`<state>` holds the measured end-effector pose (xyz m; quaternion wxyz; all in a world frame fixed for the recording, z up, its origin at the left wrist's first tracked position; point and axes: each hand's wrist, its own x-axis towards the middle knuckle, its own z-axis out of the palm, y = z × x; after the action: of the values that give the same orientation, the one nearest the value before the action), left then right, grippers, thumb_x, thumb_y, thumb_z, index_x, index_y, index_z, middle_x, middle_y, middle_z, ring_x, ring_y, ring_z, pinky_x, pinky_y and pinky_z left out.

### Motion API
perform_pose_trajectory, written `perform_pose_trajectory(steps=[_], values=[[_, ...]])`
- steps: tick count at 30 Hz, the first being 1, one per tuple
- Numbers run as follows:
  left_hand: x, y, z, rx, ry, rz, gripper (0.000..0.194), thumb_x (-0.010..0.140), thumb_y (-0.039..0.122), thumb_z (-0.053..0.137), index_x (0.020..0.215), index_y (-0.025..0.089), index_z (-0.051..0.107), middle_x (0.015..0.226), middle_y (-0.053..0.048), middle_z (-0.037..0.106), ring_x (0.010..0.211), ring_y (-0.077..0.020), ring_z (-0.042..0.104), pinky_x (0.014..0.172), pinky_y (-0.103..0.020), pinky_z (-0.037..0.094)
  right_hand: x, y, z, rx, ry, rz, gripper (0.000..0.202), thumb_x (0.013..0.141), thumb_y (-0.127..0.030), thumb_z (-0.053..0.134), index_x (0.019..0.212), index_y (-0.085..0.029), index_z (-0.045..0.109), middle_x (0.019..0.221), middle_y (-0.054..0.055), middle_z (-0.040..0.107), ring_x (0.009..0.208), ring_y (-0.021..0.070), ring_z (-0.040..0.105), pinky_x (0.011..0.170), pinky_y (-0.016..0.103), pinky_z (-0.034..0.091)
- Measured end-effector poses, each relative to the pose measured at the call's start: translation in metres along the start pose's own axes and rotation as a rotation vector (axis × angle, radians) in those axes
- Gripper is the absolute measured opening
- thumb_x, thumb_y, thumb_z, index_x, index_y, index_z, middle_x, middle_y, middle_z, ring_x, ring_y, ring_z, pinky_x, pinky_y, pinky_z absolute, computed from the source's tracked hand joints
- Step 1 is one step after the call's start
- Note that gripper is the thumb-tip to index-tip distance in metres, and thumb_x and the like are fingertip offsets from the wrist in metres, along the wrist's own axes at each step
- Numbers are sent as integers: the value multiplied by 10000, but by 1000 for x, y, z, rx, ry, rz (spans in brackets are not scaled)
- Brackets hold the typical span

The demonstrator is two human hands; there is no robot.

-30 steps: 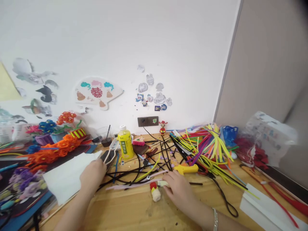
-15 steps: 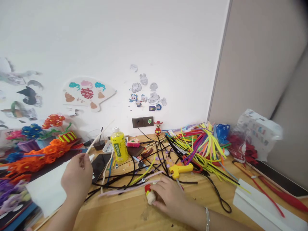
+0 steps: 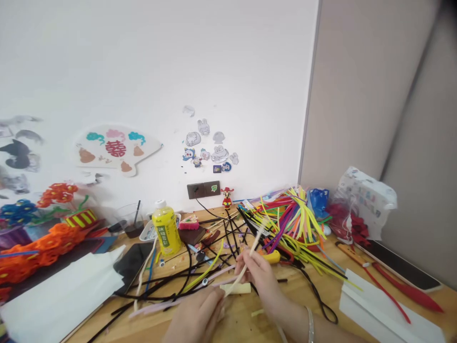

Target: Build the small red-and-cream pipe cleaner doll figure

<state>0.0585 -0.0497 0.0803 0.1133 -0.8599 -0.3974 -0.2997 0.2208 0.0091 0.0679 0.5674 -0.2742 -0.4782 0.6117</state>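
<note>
A cream pipe cleaner point(image 3: 253, 248) slants up from my left hand point(image 3: 196, 314) through the fingers of my right hand point(image 3: 262, 278). My left fingers pinch its lower part, and my right fingers close on it higher up; its top end is blurred. A pale yellow piece point(image 3: 243, 288) lies on the table between the hands. Just beyond my right hand is a yellow glue gun point(image 3: 273, 257), mostly hidden by it. Black pipe cleaners point(image 3: 167, 281) and a loose googly eye point(image 3: 204, 282) lie to the left. The small red, yellow and cream piece cannot be seen.
A yellow drink bottle point(image 3: 166, 231) stands left of centre beside a black phone point(image 3: 134, 264). White paper point(image 3: 60, 297) covers the left front. Colourful pipe cleaners point(image 3: 293, 219) are heaped at the back right. A small red figure point(image 3: 227, 197) stands by the wall socket.
My left hand has come down and right with the cream pipe cleaner. My right hand now grips that pipe cleaner; the red, yellow and cream piece it held is out of sight.
</note>
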Motion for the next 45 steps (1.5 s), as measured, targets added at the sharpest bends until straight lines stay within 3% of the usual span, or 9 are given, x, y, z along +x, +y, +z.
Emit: perform_pose_trajectory(steps=[7, 10, 14, 21, 25, 33, 39, 42, 45], values=[[5, -2, -6, -81, -244, -583, 309, 863, 361, 330, 1014, 217, 558, 973, -60, 661, 906, -192, 610, 773, -287, 460, 13, -24, -10, 125, 120, -106, 318, 794, -463, 491, 681, -168, 522, 397, -76, 393, 370, 63, 308, 399, 177, 254], [7, -4, -5, -58, -378, -657, 464, 722, 435, 525, 1101, 168, 533, 1081, -107, 602, 986, -251, 560, 849, -354, 413, 19, -40, -18, 16, 155, -180, 328, 803, -474, 466, 676, -175, 516, 380, -98, 307, 354, 62, 246, 386, 179, 230], [5, -6, 0, -105, -469, -639, 434, 623, 352, 600, 1024, 188, 571, 1033, -87, 587, 961, -255, 553, 845, -358, 404, 23, -59, -32, -288, 195, -295, 381, 843, -481, 379, 698, -169, 542, 410, -89, 278, 365, 75, 255, 391, 199, 229], [-5, -13, 16, -165, -262, -493, 413, 640, 135, 493, 1048, 186, 515, 1047, -96, 536, 1011, -237, 514, 896, -380, 405, 17, -103, -58, -1312, 389, -639, 336, 887, -337, 351, 747, -172, 608, 648, 39, 586, 641, 162, 520, 602, 262, 355], [-8, -23, 23, -125, -214, -467, 464, 644, 90, 454, 1100, 171, 487, 1110, -107, 497, 1060, -239, 493, 931, -387, 392, 23, -102, -66, -1346, 350, -792, 299, 890, -256, 336, 936, -155, 613, 813, 78, 639, 775, 199, 547, 700, 304, 399], [-12, -44, 28, 49, -210, -604, 495, 620, 48, 405, 1107, 95, 487, 1065, -123, 510, 1054, -244, 495, 961, -384, 359, 8, -69, -32, -1363, -83, -764, 293, 876, -174, 348, 1067, -171, 570, 859, 68, 631, 773, 174, 547, 677, 284, 413], [-9, -37, 23, -2, -152, -595, 459, 665, 141, 493, 1123, 161, 502, 1100, -108, 535, 1047, -255, 514, 925, -393, 394, 8, -66, -28, -1533, 85, -930, 256, 868, -174, 422, 974, -246, 644, 717, 46, 522, 705, 173, 411, 636, 298, 319], [-8, -24, 17, -63, -84, -489, 514, 726, 378, 549, 1198, 196, 454, 1181, -123, 520, 1085, -281, 494, 897, -420, 418, 3, -53, -23, -1563, 9, -1000, 237, 870, -215, 456, 1017, -314, 614, 657, 14, 496, 688, 164, 401, 685, 326, 302], [-8, -15, 13, -125, 29, -245, 541, 787, 463, 469, 1272, 242, 383, 1125, -108, 575, 1016, -250, 536, 834, -371, 452, -12, -35, -10, -1545, -235, -1079, 266, 882, -217, 431, 1093, -311, 564, 699, 10, 539, 716, 161, 437, 793, 371, 304]])
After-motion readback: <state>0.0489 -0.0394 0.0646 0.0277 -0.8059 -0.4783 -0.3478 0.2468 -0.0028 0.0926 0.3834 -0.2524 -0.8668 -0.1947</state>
